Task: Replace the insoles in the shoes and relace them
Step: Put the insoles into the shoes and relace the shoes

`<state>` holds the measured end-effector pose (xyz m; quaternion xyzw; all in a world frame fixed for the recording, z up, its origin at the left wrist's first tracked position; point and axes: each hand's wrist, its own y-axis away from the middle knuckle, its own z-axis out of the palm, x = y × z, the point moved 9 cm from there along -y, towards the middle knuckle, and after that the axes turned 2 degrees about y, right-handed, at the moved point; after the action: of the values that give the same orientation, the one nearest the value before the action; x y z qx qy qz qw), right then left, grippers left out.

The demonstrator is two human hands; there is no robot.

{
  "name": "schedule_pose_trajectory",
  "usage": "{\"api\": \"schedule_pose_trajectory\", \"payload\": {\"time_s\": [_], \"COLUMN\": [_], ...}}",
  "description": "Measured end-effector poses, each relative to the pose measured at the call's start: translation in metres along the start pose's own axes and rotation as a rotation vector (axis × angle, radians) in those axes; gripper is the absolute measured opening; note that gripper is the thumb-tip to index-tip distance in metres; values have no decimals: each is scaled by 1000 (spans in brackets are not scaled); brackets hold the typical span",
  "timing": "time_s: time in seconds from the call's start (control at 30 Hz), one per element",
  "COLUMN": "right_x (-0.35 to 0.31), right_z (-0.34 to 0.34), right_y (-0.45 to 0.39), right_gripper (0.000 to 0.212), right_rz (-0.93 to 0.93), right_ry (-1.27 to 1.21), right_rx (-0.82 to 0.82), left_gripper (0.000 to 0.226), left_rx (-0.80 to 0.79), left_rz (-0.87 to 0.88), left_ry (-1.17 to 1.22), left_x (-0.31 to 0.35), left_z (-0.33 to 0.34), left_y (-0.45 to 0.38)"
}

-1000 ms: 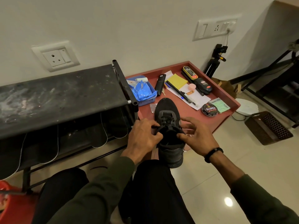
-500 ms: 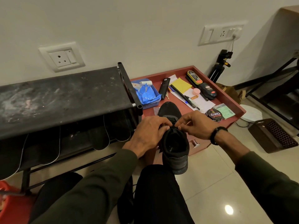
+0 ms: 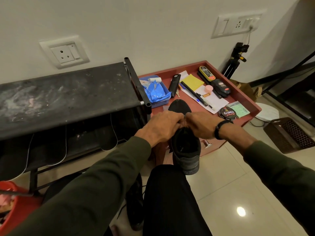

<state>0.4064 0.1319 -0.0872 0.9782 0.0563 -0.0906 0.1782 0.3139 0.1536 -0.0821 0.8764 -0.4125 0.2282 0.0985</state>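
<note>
**A:** We're looking at the fingertips first, and honestly that's the murkiest bit. The left hand (image 3: pixel 162 127) and right hand (image 3: pixel 200 126) meet knuckle to knuckle at mid-frame, over the lacing area of the black shoe (image 3: pixel 185 147). Fingers on both are curled in tight, like they're pinching something small, but whether that's a lace we can't tell, since the hands cover it.

**B:** Same here. The shoe sits heel toward us on the person's knee, toe poking out above the hands. Its opening is just a dark hole, so we can't say if there's an insole in it.

**A:** Going outward: a black wristband (image 3: pixel 219 129) on the right wrist, dark green sleeves running off the bottom corners.

**B:** Behind the shoe, the red tray table (image 3: pixel 252 103) holds a polish tin (image 3: pixel 227 113), pens and a blue tub (image 3: pixel 157 92). The black rack (image 3: pixel 68 97) fills the left, and what's under it is mostly shadow. A red bucket (image 3: pixel 18 206) is cut off at the lower left.
</note>
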Motion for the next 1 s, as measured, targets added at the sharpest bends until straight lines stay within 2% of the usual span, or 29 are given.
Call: {"api": "schedule_pose_trajectory", "payload": {"time_s": [0.07,0.17,0.3,0.47,0.6,0.8,1.0], "right_x": [10,26,30,36,35,21,17], "right_z": [1,6,8,12,4,-7,-4], "right_y": [6,15,23,25,17,2,-4], "right_gripper": [5,10,15,14,16,17,14], "right_rz": [15,29,1,-1,-13,-129,-151], "right_ry": [-97,-275,-381,-428,-483,-250,-130], "right_rx": [75,178,278,326,312,118,118], "left_gripper": [8,12,9,8,17,12,10], "left_rx": [43,138,257,269,221,200,151], "left_rz": [14,15,18,-16,-63,37,134], "left_ry": [51,241,309,374,434,142,22], "left_x": [-2,-6,-7,-13,-25,-15,-6], "left_z": [4,13,17,15,7,-4,6], "left_y": [5,15,18,19,16,1,-2]}}
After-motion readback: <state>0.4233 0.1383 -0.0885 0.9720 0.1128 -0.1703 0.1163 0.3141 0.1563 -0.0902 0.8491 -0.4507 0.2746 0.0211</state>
